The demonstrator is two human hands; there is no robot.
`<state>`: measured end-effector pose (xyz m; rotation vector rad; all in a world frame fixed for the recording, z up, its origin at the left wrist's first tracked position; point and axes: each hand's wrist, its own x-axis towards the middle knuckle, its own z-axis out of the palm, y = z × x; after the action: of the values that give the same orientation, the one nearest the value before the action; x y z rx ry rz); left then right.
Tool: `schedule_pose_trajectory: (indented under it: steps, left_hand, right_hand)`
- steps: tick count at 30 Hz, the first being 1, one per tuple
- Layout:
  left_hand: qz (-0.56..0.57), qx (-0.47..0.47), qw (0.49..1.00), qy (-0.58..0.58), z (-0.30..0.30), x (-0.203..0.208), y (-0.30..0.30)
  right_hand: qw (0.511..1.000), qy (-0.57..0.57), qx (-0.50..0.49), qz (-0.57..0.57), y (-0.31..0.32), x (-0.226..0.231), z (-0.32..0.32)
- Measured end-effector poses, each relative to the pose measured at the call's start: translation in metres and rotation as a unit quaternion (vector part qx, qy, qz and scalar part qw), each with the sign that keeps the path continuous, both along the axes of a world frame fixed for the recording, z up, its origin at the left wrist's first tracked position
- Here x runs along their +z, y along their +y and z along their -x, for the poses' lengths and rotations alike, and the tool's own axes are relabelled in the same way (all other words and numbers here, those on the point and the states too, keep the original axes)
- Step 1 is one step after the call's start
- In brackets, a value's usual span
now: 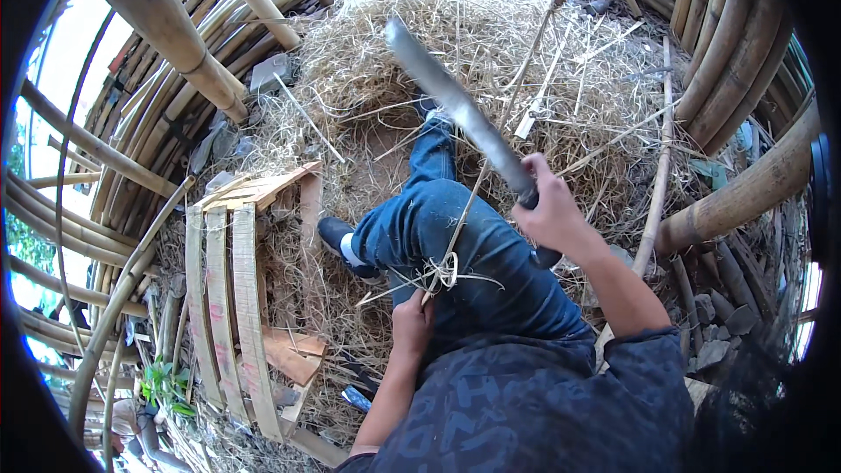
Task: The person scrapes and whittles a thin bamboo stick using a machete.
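Note:
My right hand (556,215) is closed round the dark handle of a machete (464,114), whose long, worn grey blade points up and to the left, above my knee. Over my thigh, my left hand (412,326) grips the lower end of a long, thin bamboo strip (476,188). The strip slants away to the upper right and passes behind the blade. Curled pale shavings (444,273) hang in a tangle on it just above my left fingers. The blade looks raised in front of the strip; whether they touch I cannot tell.
A slatted wooden crate (247,298) stands to my left. Dry shavings (385,26) lie heaped ahead of me. Thick bamboo poles (166,17) rise at the left, and more poles (740,44) lean at the right. A long stick (659,166) lies right of the machete.

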<state>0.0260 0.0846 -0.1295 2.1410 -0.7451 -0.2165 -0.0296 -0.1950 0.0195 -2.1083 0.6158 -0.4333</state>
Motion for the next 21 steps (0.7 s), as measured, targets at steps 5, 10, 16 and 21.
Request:
schedule_pose_trajectory:
  steps: [5,10,16,21]
  left_hand:
    - [-0.016,-0.014,0.999,0.025,0.0,0.002,-0.005]
    - [-0.014,-0.006,0.999,0.032,0.004,0.005,-0.007]
    - [0.015,-0.013,1.0,0.021,-0.005,0.005,-0.005]
    - [-0.02,-0.043,0.995,0.088,-0.007,0.009,-0.005]
  right_hand:
    - [0.995,0.078,0.067,0.009,0.011,-0.016,0.004]
    - [0.989,0.101,0.105,0.015,0.02,-0.015,0.013]
    - [0.998,0.052,0.007,0.032,0.001,0.008,-0.004]
    - [0.988,0.111,0.102,0.025,0.02,-0.018,0.005]
